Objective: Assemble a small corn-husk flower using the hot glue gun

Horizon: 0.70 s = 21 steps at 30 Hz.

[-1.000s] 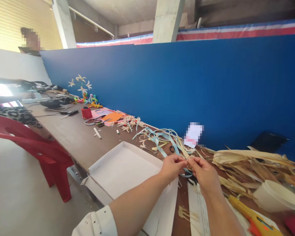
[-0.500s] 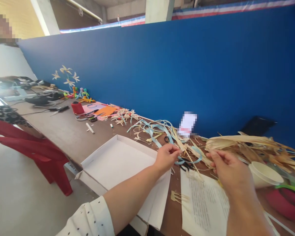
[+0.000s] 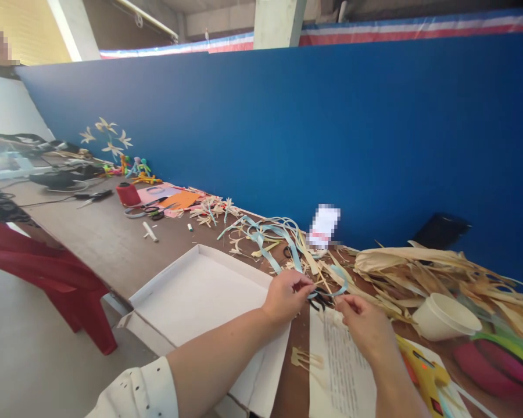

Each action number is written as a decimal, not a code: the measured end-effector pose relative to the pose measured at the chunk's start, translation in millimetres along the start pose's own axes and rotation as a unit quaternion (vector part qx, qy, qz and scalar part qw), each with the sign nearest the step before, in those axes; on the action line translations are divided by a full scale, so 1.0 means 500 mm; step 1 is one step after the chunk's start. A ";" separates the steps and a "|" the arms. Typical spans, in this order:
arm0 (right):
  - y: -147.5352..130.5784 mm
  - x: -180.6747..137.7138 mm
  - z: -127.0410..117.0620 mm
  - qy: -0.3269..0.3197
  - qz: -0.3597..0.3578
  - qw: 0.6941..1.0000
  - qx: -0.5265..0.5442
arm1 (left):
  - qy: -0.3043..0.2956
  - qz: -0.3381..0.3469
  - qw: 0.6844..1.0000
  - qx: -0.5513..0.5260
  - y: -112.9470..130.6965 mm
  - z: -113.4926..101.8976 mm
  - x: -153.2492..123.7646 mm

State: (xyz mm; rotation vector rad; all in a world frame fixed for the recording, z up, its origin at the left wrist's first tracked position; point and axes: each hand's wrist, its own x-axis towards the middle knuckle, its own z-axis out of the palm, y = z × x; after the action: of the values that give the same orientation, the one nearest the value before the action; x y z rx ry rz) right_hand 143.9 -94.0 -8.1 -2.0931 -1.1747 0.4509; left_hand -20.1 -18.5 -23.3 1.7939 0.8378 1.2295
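My left hand (image 3: pixel 287 296) is closed in a pinch above the right edge of the white box lid (image 3: pixel 200 296). A thin pale strip (image 3: pixel 319 284), apparently corn husk, shows at its fingertips. My right hand (image 3: pixel 364 325) is also pinched, over the top of a printed sheet (image 3: pixel 337 360); what lies between its fingers is too small to make out. Just beyond both hands are black-handled scissors (image 3: pixel 318 301), partly hidden, and light blue ribbon-like strips (image 3: pixel 261 238). Dried corn husks (image 3: pixel 401 261) are heaped to the right. Small pale cut-out pieces (image 3: pixel 303 357) lie near the sheet.
A yellow glue gun (image 3: pixel 425 371) lies beside my right forearm, near a pale cup (image 3: pixel 447 316) and a pink object (image 3: pixel 492 363). A phone (image 3: pixel 325 226) leans against the blue partition (image 3: pixel 265 128). Red thread (image 3: pixel 128 194) stands farther left, beyond a red chair (image 3: pixel 70 284).
My right hand has moved left and closer to my left hand, uncovering the glue gun. My left hand is slightly lower, still pinched. The camera view has shifted a little.
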 end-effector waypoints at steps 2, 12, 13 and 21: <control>-0.001 -0.003 0.008 0.016 -0.006 1.000 0.007 | 0.012 0.019 1.000 0.021 0.000 0.000 0.000; 0.004 -0.041 0.041 0.013 -0.013 1.000 0.024 | 0.004 0.115 0.990 0.085 0.000 -0.001 -0.013; 0.006 -0.040 0.047 0.016 -0.010 0.999 0.033 | -0.004 0.123 0.989 0.086 0.002 0.000 -0.014; 0.029 -0.026 0.069 0.112 -0.015 0.992 0.060 | -0.008 0.064 0.997 0.051 0.003 0.015 -0.018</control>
State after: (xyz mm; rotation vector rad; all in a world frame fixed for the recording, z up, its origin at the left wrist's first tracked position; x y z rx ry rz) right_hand 125.5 -96.3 -43.0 -1.9630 -1.0210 0.2584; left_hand -15.9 -28.9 -27.3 1.9625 0.7992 1.2707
